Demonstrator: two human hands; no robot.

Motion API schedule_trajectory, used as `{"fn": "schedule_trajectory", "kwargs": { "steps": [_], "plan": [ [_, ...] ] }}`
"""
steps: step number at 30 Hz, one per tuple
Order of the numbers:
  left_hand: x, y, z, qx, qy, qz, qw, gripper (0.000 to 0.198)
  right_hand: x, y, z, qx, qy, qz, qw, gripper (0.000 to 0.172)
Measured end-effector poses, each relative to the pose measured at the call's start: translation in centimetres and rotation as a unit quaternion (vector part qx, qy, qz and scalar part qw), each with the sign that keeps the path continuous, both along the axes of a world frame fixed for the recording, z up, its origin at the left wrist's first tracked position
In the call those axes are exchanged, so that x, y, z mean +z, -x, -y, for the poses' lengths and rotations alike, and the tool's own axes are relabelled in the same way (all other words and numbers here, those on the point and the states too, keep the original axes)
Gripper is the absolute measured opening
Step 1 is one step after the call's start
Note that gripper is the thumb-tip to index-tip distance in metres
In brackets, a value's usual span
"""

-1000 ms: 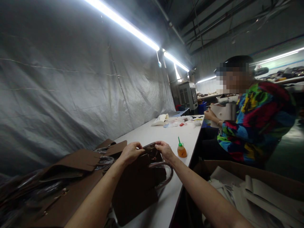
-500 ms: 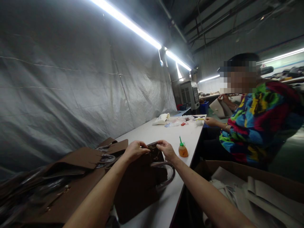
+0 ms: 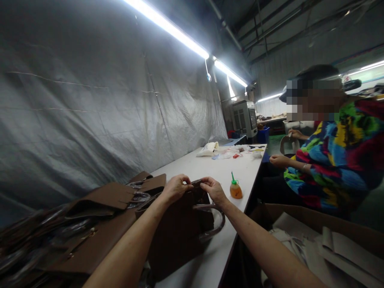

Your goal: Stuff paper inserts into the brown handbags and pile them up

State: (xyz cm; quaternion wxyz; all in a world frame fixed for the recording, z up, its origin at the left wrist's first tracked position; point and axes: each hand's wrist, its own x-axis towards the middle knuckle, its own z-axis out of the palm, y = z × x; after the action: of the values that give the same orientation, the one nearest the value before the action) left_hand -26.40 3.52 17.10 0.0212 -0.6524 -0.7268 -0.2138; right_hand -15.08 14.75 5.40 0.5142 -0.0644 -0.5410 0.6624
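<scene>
A dark brown handbag (image 3: pixel 177 236) stands on the white table in front of me, its plastic-wrapped handle (image 3: pixel 221 220) sticking out to the right. My left hand (image 3: pixel 177 188) pinches the bag's upper edge. Close beside it, my right hand (image 3: pixel 213 189) grips the same edge between thumb and fingers. The bag's dark inside shows between the two hands, though its details are too dim to make out. To the right of my right hand stands a small squeeze bottle (image 3: pixel 236 190) of amber liquid with a green nozzle.
More brown bags (image 3: pixel 102 200) with wrapped handles are piled on the left. A carton (image 3: pixel 303 212) of pale pieces stands at lower right. Plastic bags and scraps (image 3: pixel 231 152) lie at the far end of the white table (image 3: pixel 192 164). A person in a colourful shirt (image 3: pixel 339 160) sits at right.
The view has shifted slightly, moving the table and bottle a little right. Both my hands stay at the bag's edge, the left a bit nearer the right. The other person's hands have lowered.
</scene>
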Motion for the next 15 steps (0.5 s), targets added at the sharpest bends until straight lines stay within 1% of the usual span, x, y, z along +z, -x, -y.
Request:
{"fn": "schedule_trajectory", "kwargs": {
  "steps": [5,10,15],
  "plan": [
    [-0.23,0.32,-0.19,-0.009,-0.019,-0.003,1.0,0.015,-0.16,0.06,0.06,0.004,-0.007,0.008,1.0,0.027],
    [-0.28,0.21,-0.02,0.004,-0.012,0.01,1.0,0.016,-0.15,0.01,0.19,-0.014,-0.024,0.023,0.999,0.027],
    [-0.3,0.0,0.41,0.017,-0.009,0.019,1.0,0.017,-0.02,-0.02,0.54,-0.019,-0.022,0.025,0.999,0.026]
  ]
}}
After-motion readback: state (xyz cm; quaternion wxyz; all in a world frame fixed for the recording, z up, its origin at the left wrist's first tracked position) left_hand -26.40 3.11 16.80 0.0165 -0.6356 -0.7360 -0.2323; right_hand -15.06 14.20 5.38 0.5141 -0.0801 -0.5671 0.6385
